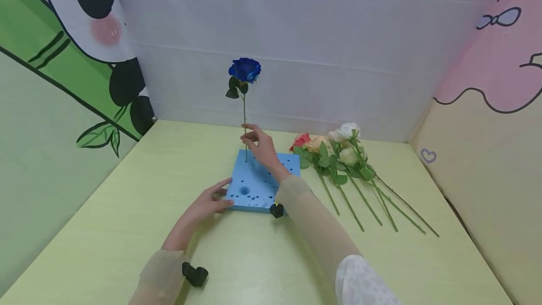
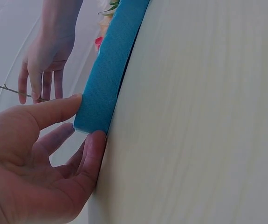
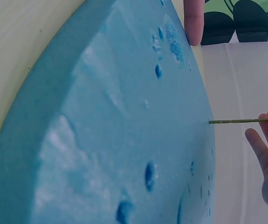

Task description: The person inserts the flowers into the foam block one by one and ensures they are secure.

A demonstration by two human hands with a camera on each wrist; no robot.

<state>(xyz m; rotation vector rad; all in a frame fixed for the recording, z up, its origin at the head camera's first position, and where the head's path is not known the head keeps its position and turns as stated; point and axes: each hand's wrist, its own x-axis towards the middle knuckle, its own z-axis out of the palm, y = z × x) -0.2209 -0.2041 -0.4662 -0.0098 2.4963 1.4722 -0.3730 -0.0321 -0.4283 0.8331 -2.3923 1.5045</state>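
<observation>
A blue artificial rose (image 1: 244, 70) stands upright, its stem's lower end at the far left part of a blue foam board (image 1: 258, 180). My right hand (image 1: 263, 147) pinches the stem (image 3: 236, 121) partway up, above the board; the flower head is well above the fingers. At the board's near left corner, my left hand (image 1: 207, 204) holds the edge. In the left wrist view the thumb of the left hand (image 2: 40, 154) touches the board's upper edge (image 2: 106, 70), with other fingers against its side near the table. Holes dot the board's top.
To the right of the board several artificial roses (image 1: 349, 156) lie on the table (image 1: 127, 201), with red, peach and white heads and long green stems pointing toward the near right. A white backdrop (image 1: 296, 51) hangs behind, with painted walls (image 1: 487, 154) on both sides.
</observation>
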